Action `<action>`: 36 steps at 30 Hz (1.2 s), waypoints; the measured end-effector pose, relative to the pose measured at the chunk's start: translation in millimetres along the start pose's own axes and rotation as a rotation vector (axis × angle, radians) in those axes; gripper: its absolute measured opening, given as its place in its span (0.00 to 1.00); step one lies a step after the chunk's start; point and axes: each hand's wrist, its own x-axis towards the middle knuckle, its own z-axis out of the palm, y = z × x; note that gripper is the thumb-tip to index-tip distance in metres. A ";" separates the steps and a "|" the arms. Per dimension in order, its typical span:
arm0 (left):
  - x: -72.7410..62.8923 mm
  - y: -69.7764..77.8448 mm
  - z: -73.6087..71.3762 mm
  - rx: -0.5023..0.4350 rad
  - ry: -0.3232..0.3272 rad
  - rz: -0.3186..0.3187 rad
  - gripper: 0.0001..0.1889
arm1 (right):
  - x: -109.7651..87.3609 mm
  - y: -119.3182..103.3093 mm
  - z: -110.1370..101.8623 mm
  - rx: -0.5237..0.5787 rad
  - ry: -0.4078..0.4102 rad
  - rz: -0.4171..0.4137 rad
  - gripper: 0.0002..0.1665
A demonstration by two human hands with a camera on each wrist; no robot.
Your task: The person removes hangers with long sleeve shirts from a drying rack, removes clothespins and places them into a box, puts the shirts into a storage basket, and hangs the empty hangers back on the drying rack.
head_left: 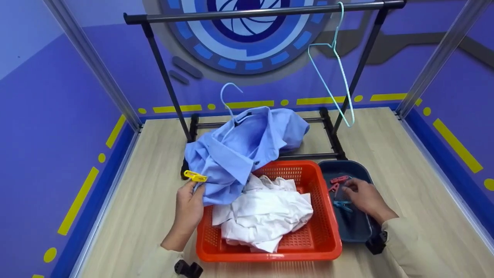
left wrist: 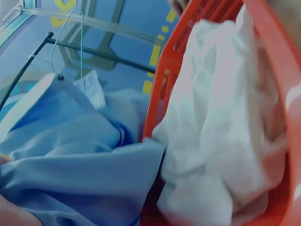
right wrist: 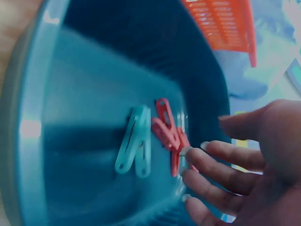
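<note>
Left hand point(head_left: 190, 205) pinches a blue collared cloth shirt point(head_left: 227, 160) over the far-left corner of the rectangular red plastic basket point(head_left: 270, 257); right hand point(head_left: 366, 197), fingers spread, should take one red plastic clothespin point(head_left: 339, 179) by its handles near the dark-blue tray point(head_left: 355, 229)'s far edge.

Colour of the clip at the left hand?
Yellow; the clip shows best in the head view.

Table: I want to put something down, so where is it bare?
Free: the table between left wall and rack; also between tray and right wall, beyond the right sleeve. Crowded: the middle, where shirt overhangs basket; the tray, with pegs and right hand.
</note>
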 end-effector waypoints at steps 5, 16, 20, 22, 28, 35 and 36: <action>-2.5 0.2 13.8 -0.013 -0.008 0.004 0.13 | -4.1 -8.4 -5.4 0.037 0.086 -0.048 0.17; -10.9 -5.8 33.3 0.122 -0.104 0.048 0.10 | -20.3 -35.2 -10.1 0.115 0.146 -0.106 0.13; -16.1 -5.4 41.3 0.177 -0.194 0.056 0.09 | -26.9 -49.4 -8.9 0.150 0.133 -0.128 0.12; -18.5 -4.2 44.3 0.199 -0.235 0.063 0.11 | -30.0 -56.9 -8.5 0.184 0.113 -0.135 0.12; -23.5 -0.7 51.6 0.199 -0.309 0.079 0.14 | -37.9 -79.9 -3.2 0.247 0.097 -0.154 0.12; -29.3 1.7 56.8 0.222 -0.348 0.101 0.14 | -46.2 -105.4 9.5 0.294 0.103 -0.202 0.08; -29.9 1.3 57.7 0.235 -0.342 0.118 0.13 | -48.1 -109.0 11.1 0.301 0.096 -0.211 0.07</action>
